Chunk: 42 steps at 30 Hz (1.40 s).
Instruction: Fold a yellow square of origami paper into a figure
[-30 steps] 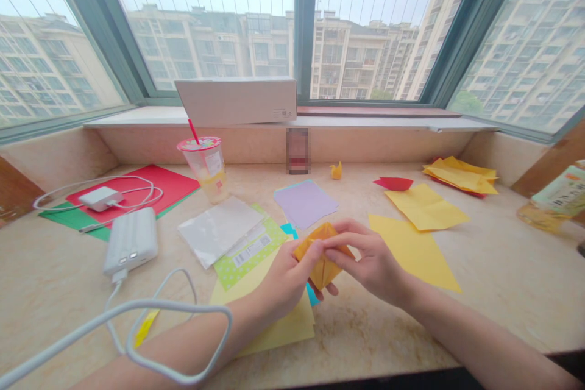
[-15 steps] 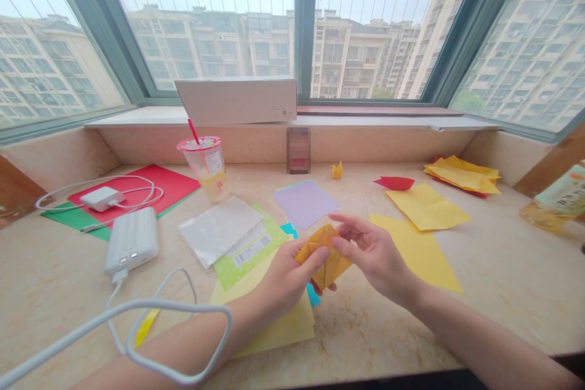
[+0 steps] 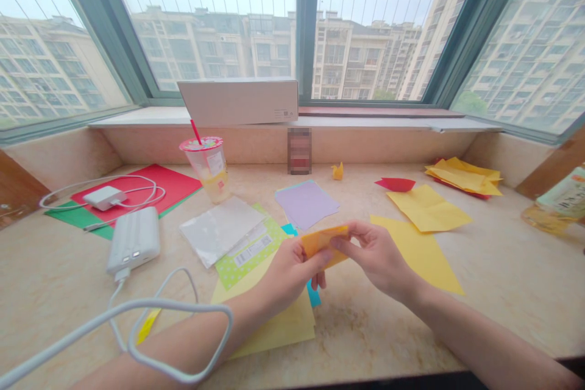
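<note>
A folded orange paper piece (image 3: 322,239) is held above the table between both hands. My left hand (image 3: 292,273) pinches its left end with thumb and fingers. My right hand (image 3: 375,256) grips its right side, fingers closed on the paper. The piece is tilted nearly flat, its edge toward the camera. Under the hands lie a pale yellow sheet (image 3: 274,323) and a small teal sheet (image 3: 312,294).
A large yellow sheet (image 3: 420,256) lies right of the hands, a lilac sheet (image 3: 305,202) behind them. A drink cup with a red straw (image 3: 209,166), a power bank (image 3: 135,239) with white cable (image 3: 150,311), red and green sheets (image 3: 150,186) sit left. A small folded orange figure (image 3: 337,170) stands at the back.
The orange folded piece has been turned from a broad face-on diamond to a flatter, edge-on shape. Both hands shifted slightly with it and stayed closed on it.
</note>
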Each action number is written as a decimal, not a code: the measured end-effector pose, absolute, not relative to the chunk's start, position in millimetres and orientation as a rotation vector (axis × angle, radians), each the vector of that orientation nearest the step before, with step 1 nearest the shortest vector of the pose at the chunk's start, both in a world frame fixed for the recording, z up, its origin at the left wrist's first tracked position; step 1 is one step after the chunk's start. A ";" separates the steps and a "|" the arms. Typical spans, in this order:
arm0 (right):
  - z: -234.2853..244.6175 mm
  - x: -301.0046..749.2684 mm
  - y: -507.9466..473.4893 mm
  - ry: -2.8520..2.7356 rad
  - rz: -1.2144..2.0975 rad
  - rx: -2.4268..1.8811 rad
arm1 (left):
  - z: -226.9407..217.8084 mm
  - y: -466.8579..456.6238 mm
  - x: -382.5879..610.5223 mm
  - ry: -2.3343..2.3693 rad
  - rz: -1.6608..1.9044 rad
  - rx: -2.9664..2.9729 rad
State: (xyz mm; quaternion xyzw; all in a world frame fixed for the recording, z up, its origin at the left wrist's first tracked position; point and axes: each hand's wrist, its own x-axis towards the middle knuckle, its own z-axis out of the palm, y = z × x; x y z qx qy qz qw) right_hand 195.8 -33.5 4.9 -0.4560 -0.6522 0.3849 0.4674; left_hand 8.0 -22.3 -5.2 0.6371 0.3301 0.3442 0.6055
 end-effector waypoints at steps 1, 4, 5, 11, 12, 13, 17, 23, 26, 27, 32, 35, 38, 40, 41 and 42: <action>3.6 196.2 -33.1 -1.591 0.913 -1.136 | -5.4 -21.8 7.9 0.769 0.819 1.486; 0.5 196.8 -33.2 -1.643 0.817 -1.158 | -5.7 -19.3 4.0 0.877 0.951 1.644; 0.0 196.9 -33.2 -1.683 0.767 -1.145 | -5.5 -17.7 1.0 0.911 1.007 1.771; 1.4 204.6 -25.6 -2.038 0.276 -0.888 | -0.3 -3.3 -21.4 0.669 1.108 2.923; 1.9 207.2 -23.9 -2.112 0.219 -0.839 | 0.5 -1.9 -22.7 0.659 1.064 3.060; 2.3 209.9 -22.6 -2.185 0.180 -0.798 | 0.8 -1.1 -22.9 0.660 0.993 3.170; 0.8 220.1 -21.2 -2.412 0.137 -0.730 | -4.5 -1.2 -14.3 0.654 0.636 3.395; -8.8 224.5 -22.6 -2.613 0.123 -0.726 | -11.8 1.2 0.8 0.779 0.416 3.334; -9.2 225.5 -23.4 -2.639 0.196 -0.767 | -4.5 1.1 -2.8 0.804 0.369 3.191; -8.3 226.3 -23.7 -2.636 0.204 -0.783 | -1.4 0.5 -6.1 0.811 0.363 3.126; -2.4 229.8 -24.6 -2.652 0.249 -0.807 | 6.2 -3.1 -24.4 0.651 0.349 2.975; -2.0 228.0 -24.3 -2.606 0.326 -0.887 | 4.3 -3.6 -26.9 0.699 0.339 2.903; -4.8 223.8 -24.1 -2.506 0.406 -1.012 | 2.3 -2.4 -25.1 0.735 0.337 2.812; -7.2 221.0 -24.1 -2.443 0.454 -1.083 | 1.9 -1.1 -23.9 0.749 0.349 2.769; -8.4 219.9 -24.1 -2.415 0.476 -1.117 | 1.9 -0.6 -23.5 0.760 0.357 2.756; -9.4 219.0 -24.1 -2.391 0.496 -1.151 | 1.8 -0.2 -23.0 0.774 0.365 2.750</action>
